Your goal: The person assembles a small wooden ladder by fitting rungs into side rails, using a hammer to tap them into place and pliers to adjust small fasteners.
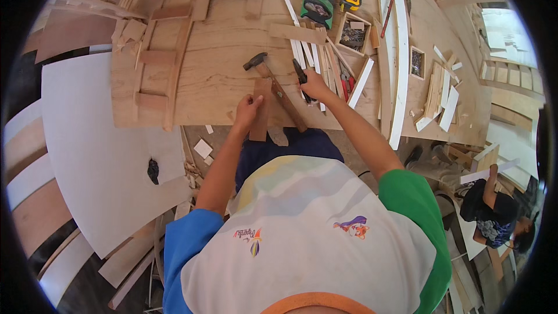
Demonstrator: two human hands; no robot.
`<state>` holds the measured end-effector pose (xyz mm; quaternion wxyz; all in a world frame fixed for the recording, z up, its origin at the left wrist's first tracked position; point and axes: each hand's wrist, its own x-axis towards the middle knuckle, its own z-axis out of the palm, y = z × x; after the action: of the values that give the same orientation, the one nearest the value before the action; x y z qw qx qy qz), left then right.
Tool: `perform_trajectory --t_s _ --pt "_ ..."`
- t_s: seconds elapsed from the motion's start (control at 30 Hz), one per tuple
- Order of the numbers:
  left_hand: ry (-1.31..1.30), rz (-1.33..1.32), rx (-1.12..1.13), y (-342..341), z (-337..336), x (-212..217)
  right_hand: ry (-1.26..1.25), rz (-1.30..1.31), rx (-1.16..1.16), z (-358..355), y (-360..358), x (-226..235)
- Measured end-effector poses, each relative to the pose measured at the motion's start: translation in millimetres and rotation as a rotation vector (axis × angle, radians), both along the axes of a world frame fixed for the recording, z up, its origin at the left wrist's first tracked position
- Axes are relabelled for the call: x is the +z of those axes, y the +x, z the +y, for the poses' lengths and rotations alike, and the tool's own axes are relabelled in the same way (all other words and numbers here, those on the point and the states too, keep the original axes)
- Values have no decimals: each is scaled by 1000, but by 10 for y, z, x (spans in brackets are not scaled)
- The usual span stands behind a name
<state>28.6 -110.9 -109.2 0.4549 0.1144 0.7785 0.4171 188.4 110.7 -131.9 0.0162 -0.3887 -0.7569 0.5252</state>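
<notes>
Closest in, a white shirt point(308, 215) with one blue sleeve and one green is filling the lower part of the view, and dark trousers point(293, 144) are showing below the desk point(215, 64). At the near edge, the left hand point(249, 111) is grasping a flat brown board point(261, 104), thumb on its face, and the board's lower end is reaching past the desk edge. Just to the right, a hammer point(280, 94) is lying aslant, its head pointing away and its handle running down to that edge. Beyond the handle, the right hand point(314, 85) is closing its fingers around a slim dark tool point(300, 72), whose exact kind I cannot tell. Next to that hand, narrow white and bare-wood strips point(317, 58) are lying in a loose bundle, with a red-handled tool point(350, 85) resting among them. Farther on, a shallow wooden box point(354, 36) is holding nails, a smaller box point(417, 62) is sitting to its right past long white rails point(400, 75), and ladder-like wooden frames point(173, 61) are lying at the left. Toward the far side, a yellow tape measure point(350, 0) and a green-handled saw point(317, 1) are resting near each other.
</notes>
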Motion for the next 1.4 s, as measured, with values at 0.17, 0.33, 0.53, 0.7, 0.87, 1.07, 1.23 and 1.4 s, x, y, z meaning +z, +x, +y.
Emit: perform_trajectory --t_s 0.17,0.33,0.53,0.7,0.87,1.07,1.23,1.4 --pt "195 -200 248 1 -28 331 419 207 66 -202 -326 349" --pt "275 -238 375 -134 -266 373 386 -47 324 -665 -295 630" --pt "126 -353 359 -405 -626 181 502 -184 261 -1119 -55 196" --pt "211 -444 464 -508 -981 98 337 -154 21 -1304 -176 25" --pt "221 -614 360 -721 -1274 -48 -25 -57 -233 -1679 -333 408" --pt "165 -414 280 -676 -1565 -168 -490 117 -383 -2420 -308 981" --pt "74 -218 5 -603 -1751 68 -459 23 -331 -2850 -319 1242" --pt "6 -124 -12 -541 -1853 11 -507 56 -291 -2984 -432 1286"
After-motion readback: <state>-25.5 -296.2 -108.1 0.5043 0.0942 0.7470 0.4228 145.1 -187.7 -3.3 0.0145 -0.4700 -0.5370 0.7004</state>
